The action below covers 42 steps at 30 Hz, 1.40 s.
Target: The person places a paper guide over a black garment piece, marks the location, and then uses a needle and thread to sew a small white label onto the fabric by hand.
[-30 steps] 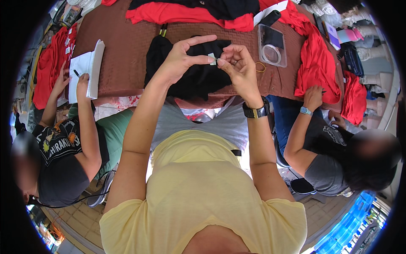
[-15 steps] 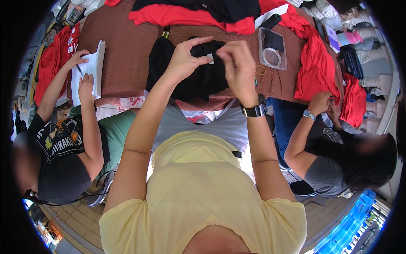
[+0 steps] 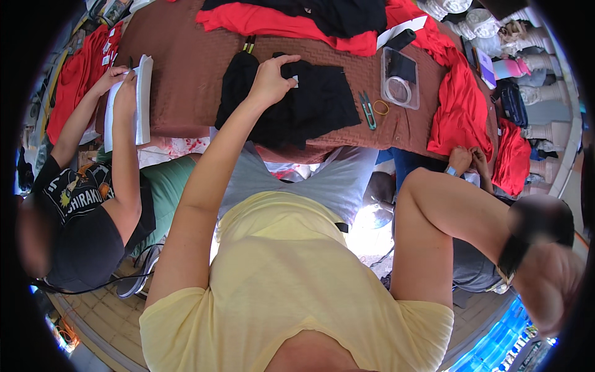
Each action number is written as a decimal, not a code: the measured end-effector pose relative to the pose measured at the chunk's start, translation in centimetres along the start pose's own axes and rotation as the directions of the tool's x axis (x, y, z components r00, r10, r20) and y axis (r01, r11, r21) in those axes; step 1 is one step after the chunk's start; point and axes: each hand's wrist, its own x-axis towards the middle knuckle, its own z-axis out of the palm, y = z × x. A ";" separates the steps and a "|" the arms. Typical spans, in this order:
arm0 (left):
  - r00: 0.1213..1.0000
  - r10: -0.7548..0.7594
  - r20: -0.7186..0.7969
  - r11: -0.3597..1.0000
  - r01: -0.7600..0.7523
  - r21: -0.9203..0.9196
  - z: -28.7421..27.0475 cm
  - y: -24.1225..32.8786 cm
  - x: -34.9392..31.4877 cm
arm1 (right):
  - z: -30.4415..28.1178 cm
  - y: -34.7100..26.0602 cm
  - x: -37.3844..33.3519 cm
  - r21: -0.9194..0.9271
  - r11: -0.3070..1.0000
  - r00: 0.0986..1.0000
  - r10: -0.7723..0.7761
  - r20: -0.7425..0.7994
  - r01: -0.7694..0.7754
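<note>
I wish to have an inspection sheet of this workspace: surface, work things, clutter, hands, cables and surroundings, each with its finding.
Surface: brown textured tablecloth.
Work things: black garment, unevenly spread; small white label on it.
Clutter: snips, yellow loop and clear plastic box right of the black garment; red garment beyond them.
Left hand: at the black garment, thumb at the white label, forefinger apart; grip unclear.
Right hand: away from the table, lower right, blurred; contents unclear.
Cables: black cable beside left co-worker.
Surroundings: left co-worker with notebook; right co-worker's hands near the red garment; pale pillars at right.
</note>
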 end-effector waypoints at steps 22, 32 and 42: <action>0.979 0.034 0.201 0.774 0.101 -0.625 -4.2 6.9 -2.3 | 9.3 11.8 -24.0 -0.403 0.570 0.609 0.792 0.039 -0.716; 0.982 0.036 0.185 0.813 0.079 -0.577 -3.9 7.0 -2.4 | 9.1 11.8 -24.0 -0.452 0.573 0.625 0.780 0.043 -0.684; 0.984 0.057 0.169 0.858 0.039 -0.513 -4.2 7.4 -2.6 | 8.7 12.1 -24.2 -0.376 0.558 0.581 0.811 0.060 -0.740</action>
